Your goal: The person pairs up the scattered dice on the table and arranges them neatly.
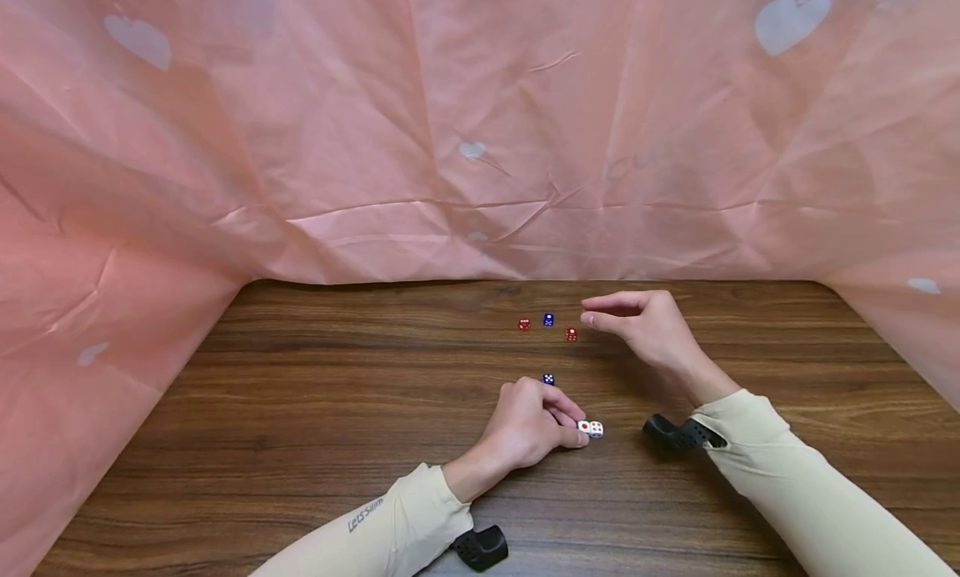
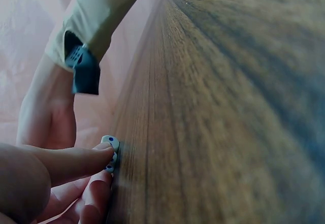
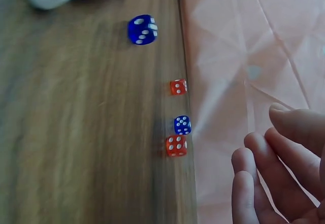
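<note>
Two white dice are set side by side, touching or nearly so, well in from the far edge of the desk, a little right of its middle; the left white die is pinched between thumb and fingers of the left hand, so that grip is closed on it; the right white die is placed just past the fingertips, whether it is also touched cannot be told; the right hand is held nearer the far edge, toward the far right corner, its grip released, thumb and fingers apart in the right wrist view and nothing held; by its fingertips, but not touched, a red die is seen; a far blue die and a second red die are lined up loosely to its left, near the middle of the far edge; a nearer blue die is seen just beyond the left hand's knuckles; the desk is backed by pink cloth along the far edge; the dice are judged light, hard and stiff, hardly fragile, somewhat slippery on smooth faces with rounded corners; they are best taken by two opposite side faces, low down, with a light fingertip pinch, as slipping or flicking away can be expected if corners are caught.
</note>
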`<state>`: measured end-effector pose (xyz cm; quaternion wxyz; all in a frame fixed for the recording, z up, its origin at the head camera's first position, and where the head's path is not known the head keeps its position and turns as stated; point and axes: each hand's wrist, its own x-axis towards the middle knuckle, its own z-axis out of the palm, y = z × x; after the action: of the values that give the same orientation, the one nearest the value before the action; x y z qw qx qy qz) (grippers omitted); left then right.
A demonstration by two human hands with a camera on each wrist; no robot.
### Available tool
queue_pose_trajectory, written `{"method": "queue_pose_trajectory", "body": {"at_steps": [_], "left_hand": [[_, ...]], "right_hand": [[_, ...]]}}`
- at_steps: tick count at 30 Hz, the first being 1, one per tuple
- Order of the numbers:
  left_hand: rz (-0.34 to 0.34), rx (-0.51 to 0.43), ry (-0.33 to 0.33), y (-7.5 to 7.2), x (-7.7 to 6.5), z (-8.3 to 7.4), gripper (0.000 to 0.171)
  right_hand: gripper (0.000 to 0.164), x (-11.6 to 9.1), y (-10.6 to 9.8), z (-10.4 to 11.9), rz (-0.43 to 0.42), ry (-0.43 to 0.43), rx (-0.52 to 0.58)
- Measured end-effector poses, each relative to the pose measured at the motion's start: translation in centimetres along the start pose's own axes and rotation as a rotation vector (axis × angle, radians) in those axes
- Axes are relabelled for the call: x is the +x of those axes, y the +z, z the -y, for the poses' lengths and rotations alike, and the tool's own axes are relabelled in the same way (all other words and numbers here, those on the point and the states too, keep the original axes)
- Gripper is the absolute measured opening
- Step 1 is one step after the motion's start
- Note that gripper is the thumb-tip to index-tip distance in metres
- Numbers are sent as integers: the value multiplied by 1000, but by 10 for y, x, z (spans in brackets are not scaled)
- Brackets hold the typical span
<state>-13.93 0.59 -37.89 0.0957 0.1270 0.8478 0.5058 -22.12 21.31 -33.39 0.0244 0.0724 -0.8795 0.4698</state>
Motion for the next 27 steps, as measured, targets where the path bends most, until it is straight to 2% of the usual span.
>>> {"method": "queue_pose_trajectory", "body": {"at_steps": [5, 9, 16, 27], "left_hand": [[0, -1, 2, 0, 0, 0, 16], [3, 3, 3, 1, 0, 0, 15], [2, 15, 14, 2, 2, -2, 15], [4, 18, 6, 1, 1, -3, 15]], "right_hand": [[44, 14, 6, 1, 15, 55, 164], [46, 22, 9, -2, 29, 88, 224], [51, 33, 15, -11, 2, 114, 201], [43, 44, 27, -15, 18, 96, 148]]}}
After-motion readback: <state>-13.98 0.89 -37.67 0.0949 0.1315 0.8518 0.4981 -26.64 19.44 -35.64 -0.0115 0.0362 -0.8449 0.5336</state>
